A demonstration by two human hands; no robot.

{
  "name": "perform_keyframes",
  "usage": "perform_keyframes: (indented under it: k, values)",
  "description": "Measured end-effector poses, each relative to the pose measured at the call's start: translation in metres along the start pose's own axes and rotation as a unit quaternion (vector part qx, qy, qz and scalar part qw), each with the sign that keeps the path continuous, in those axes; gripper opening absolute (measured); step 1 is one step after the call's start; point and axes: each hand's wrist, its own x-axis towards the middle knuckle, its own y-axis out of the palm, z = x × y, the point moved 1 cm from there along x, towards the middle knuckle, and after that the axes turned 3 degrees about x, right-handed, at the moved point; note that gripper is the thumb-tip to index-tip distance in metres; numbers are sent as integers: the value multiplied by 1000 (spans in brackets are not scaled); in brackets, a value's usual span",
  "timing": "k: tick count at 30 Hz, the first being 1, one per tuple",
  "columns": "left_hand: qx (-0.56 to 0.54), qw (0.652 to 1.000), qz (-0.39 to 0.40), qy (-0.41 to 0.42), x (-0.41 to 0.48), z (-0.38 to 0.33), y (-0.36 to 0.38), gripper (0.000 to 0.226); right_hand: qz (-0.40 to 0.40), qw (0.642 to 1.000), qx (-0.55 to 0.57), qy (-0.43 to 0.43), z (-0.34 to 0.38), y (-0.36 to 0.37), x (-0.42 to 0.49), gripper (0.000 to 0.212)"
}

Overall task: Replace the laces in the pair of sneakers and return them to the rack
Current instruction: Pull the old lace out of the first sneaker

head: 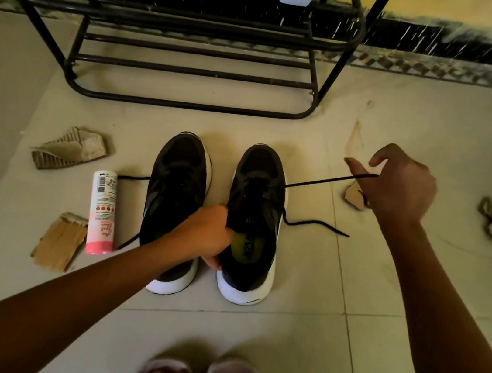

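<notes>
While left hand [205, 234] clamps the sneaker [260, 169] collar and right hand [400, 190] pinches its lace [318, 182] taut away from that hold, I see one risk: collar slips, yank drags sneaker sideways.

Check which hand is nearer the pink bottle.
Left. The left hand grips the collar of the right sneaker, with only the left sneaker between it and the bottle. The right hand is out past the right sneaker, pinching a lace, much farther off.
</notes>
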Motion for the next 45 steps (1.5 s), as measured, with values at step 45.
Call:
perform_keyframes:
  k: [45]
  values:
    - [-168, 980, -18, 101, 29, -17, -38, 28, 187, 959, 167, -130, 56, 55, -128, 17]
